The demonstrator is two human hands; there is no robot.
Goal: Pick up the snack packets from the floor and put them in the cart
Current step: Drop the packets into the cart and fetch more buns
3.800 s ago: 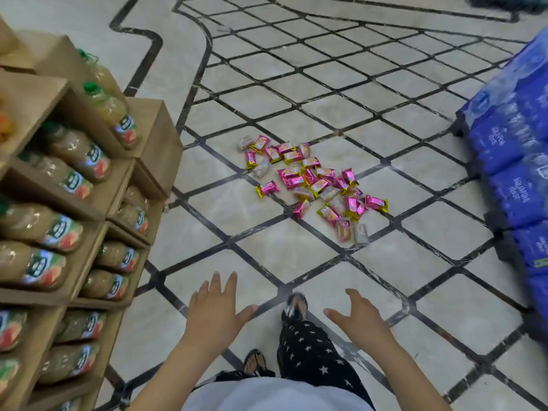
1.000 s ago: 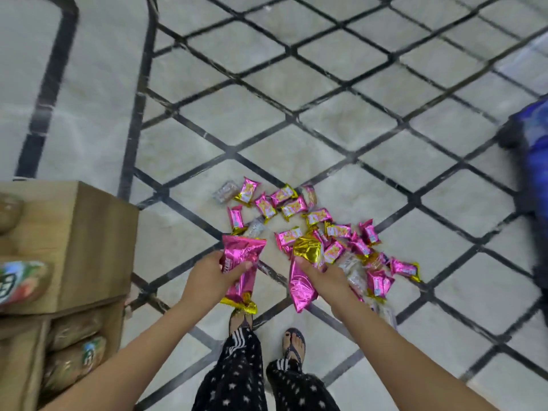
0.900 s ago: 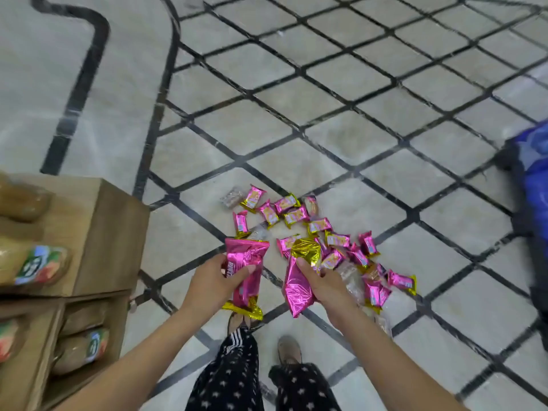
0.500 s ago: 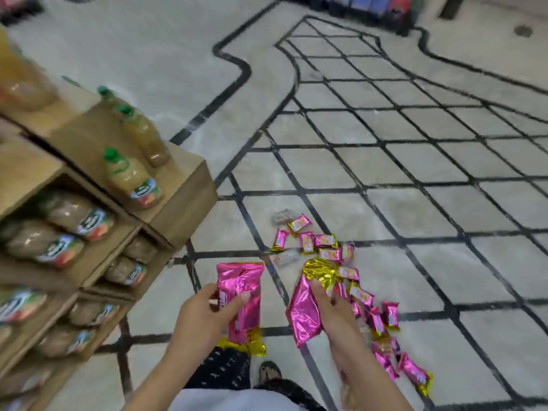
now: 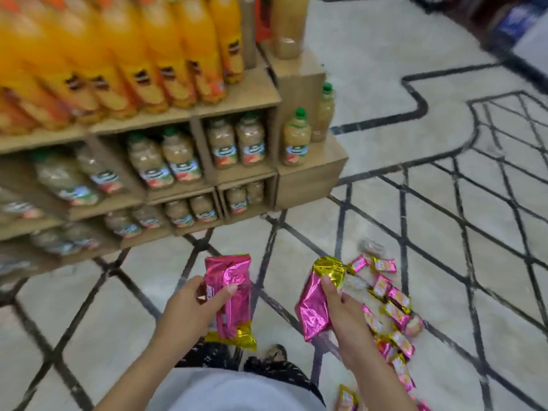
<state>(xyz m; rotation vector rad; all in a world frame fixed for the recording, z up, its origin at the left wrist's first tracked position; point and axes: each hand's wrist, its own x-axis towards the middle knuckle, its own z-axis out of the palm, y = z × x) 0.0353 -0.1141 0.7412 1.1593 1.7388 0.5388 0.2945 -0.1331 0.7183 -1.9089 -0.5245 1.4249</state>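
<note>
We find the left grip [image 5: 189,310] curled round a pink foil packet, the left packet [image 5: 229,295]. The thumb lies across its front and the fingers sit behind it. The packet stands nearly upright, with its gold end hanging below the grip.

The right grip [image 5: 341,318] pinches the right packet [image 5: 314,304], with the thumb pressed on its face near the gold top end. This one tilts, its pink end pointing down and to the left of the grip. Both packets are held clear of the floor [image 5: 385,203] and apart from each other.

Just right of the right grip, and partly under it, the loose packets [image 5: 391,307] lie scattered on the floor in a strip that runs toward the lower edge of the view. A pale, blurred one [image 5: 372,247] lies slightly apart at the far end of the strip.

Beneath the grips we see dark patterned trousers [image 5: 213,355], one sandalled foot [image 5: 275,351] and a white shirt [image 5: 237,390].

Further out on the left stands a wooden shelf unit [image 5: 237,99]. Orange drink bottles [image 5: 148,48] stand along its top, and pale juice bottles [image 5: 234,143] fill its compartments. Two green-capped bottles [image 5: 296,137] stand on a stepped box at its corner. The floor is pale, crossed by dark lines that form diamonds.
</note>
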